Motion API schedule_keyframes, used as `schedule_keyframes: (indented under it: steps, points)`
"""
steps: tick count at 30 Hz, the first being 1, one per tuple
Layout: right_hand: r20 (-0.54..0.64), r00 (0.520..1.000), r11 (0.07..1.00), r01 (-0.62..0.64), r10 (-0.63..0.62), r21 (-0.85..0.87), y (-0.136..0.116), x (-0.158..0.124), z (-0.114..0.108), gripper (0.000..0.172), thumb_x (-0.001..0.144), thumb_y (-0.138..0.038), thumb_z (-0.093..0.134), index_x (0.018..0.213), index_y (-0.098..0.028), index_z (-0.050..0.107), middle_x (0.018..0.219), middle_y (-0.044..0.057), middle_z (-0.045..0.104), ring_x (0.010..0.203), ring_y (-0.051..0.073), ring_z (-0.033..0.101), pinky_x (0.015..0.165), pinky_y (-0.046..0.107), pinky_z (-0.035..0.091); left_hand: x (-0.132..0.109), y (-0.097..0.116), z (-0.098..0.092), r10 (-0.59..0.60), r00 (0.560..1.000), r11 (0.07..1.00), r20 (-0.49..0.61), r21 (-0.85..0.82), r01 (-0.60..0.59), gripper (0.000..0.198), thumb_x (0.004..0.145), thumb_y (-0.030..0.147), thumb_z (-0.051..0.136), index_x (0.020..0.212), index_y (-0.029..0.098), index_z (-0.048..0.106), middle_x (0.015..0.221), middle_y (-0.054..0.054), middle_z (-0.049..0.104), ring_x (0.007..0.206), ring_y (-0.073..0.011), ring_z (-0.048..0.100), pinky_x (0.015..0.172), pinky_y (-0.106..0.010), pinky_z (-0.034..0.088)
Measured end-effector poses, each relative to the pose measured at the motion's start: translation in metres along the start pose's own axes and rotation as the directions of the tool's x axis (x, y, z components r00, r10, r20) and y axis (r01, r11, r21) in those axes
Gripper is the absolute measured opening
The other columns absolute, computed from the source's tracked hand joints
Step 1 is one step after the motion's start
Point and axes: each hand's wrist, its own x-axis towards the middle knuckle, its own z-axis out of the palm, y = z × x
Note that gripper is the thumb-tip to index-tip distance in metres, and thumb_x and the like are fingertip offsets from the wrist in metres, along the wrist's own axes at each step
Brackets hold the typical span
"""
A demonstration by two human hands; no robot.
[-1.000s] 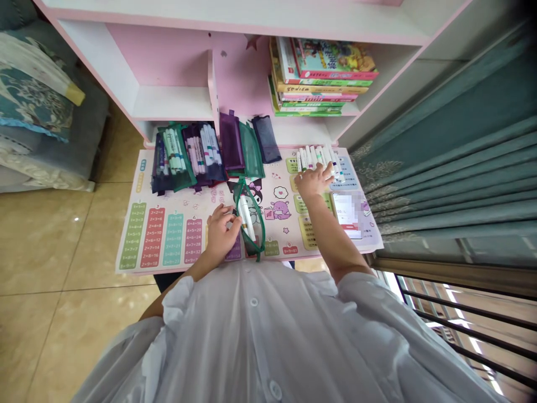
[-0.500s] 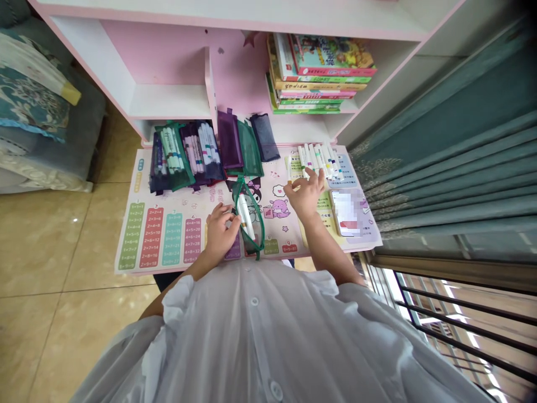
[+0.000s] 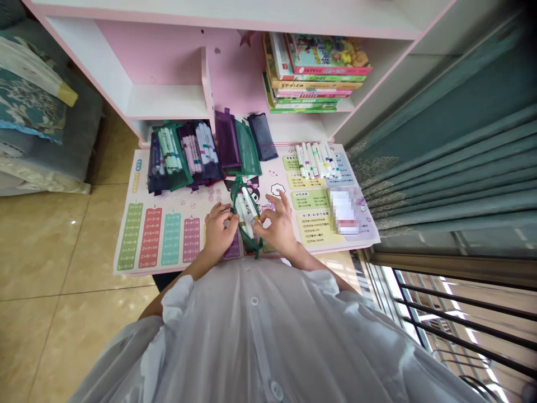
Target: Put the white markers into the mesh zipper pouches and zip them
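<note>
Soft, oblong green mesh pouch [image 3: 253, 244] lies on the glossy printed desk mat [image 3: 168, 235], holding white cylindrical markers [image 3: 243, 210]. Left hand [image 3: 218, 230] curls, pinching its rim; right hand [image 3: 277, 224] pinches one marker, other fingers splayed.

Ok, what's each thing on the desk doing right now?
Green pouch: open, two markers inside.
Left hand: holding the pouch's rim.
Right hand: fingers pinching one marker.
Loose markers: lying in a row.
Back-left pouches: full of markers.
Middle pouches: flat, look empty.
Books: stacked, closed.
</note>
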Motion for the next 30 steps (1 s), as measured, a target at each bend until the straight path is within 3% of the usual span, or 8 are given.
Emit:
schedule_keyframes:
  steps: [15, 21, 26, 30]
  points:
    - [0.266, 0.959, 0.991, -0.072, 0.099, -0.112, -0.023, 0.006, 0.012, 0.016, 0.077, -0.026, 0.076, 0.065, -0.018, 0.069, 0.146, 0.017, 0.057, 0.149, 0.045, 0.033, 0.112, 0.072, 0.032, 0.000, -0.001, 0.000, 0.015, 1.000, 1.000, -0.011, -0.006, -0.015, 0.024, 0.086, 0.036, 0.062, 0.065, 0.024, 0.063, 0.118, -0.007, 0.073, 0.135, -0.0306, 0.054, 0.117, -0.052, 0.040]
    - [0.294, 0.949, 0.988, -0.080, 0.116, -0.131, -0.025, 0.007, 0.013, 0.020, 0.080, -0.031, 0.077, 0.065, -0.019, 0.071, 0.149, 0.015, 0.055, 0.150, 0.045, 0.030, 0.112, 0.073, 0.030, -0.001, -0.001, 0.001, 0.006, 1.000, 1.000, -0.008, -0.020, -0.006, 0.024, 0.086, 0.036, 0.061, 0.065, 0.023, 0.062, 0.119, -0.007, 0.073, 0.136, -0.0305, 0.053, 0.117, -0.051, 0.039]
    - [0.231, 0.968, 0.992, -0.082, 0.102, -0.093, -0.017, 0.011, 0.010, 0.022, 0.081, -0.038, 0.077, 0.068, -0.020, 0.072, 0.145, 0.013, 0.058, 0.150, 0.044, 0.030, 0.113, 0.070, 0.033, -0.001, 0.000, 0.001, -0.002, 1.000, 1.000, -0.008, -0.030, 0.002, 0.025, 0.085, 0.036, 0.062, 0.065, 0.023, 0.062, 0.120, -0.007, 0.073, 0.137, -0.0310, 0.052, 0.117, -0.052, 0.039]
    - [0.042, 0.992, 0.990, -0.113, 0.117, -0.086, 0.011, 0.035, 0.002, 0.021, 0.086, -0.038, 0.070, 0.076, -0.020, 0.074, 0.145, 0.014, 0.057, 0.151, 0.042, 0.029, 0.114, 0.067, 0.034, -0.002, 0.000, 0.000, -0.019, 1.000, 0.999, 0.000, -0.038, 0.019, 0.025, 0.085, 0.037, 0.062, 0.064, 0.023, 0.061, 0.121, -0.008, 0.072, 0.138, -0.0317, 0.051, 0.117, -0.053, 0.038]
